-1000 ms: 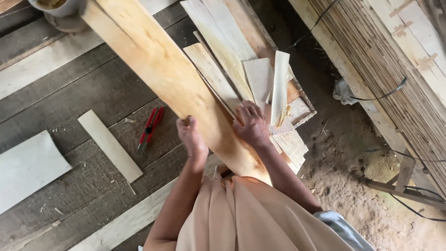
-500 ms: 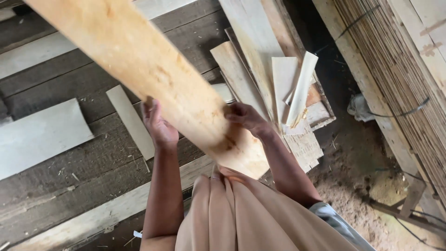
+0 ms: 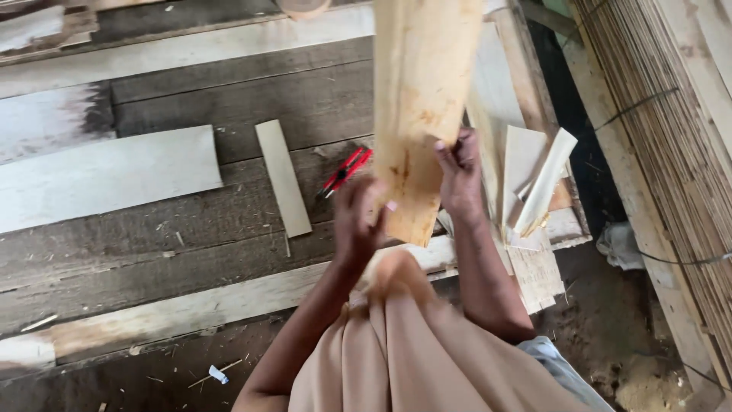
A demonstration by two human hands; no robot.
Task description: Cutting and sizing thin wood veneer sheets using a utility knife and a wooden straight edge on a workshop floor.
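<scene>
Swung from a diagonal toward upright, the pale wooden plank point(image 3: 423, 107) stood at centre top of the frame. Right hand point(image 3: 460, 174) clasped its right edge; left hand point(image 3: 358, 221) curled against its lower left edge. Red pliers point(image 3: 345, 172) lay on the floorboards point(image 3: 229, 99) just left.

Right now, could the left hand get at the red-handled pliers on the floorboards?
Probably yes: the red-handled pliers lie uncovered on the floorboards, just beyond the left hand, but that hand is gripping the wooden plank and would have to let go.
</scene>
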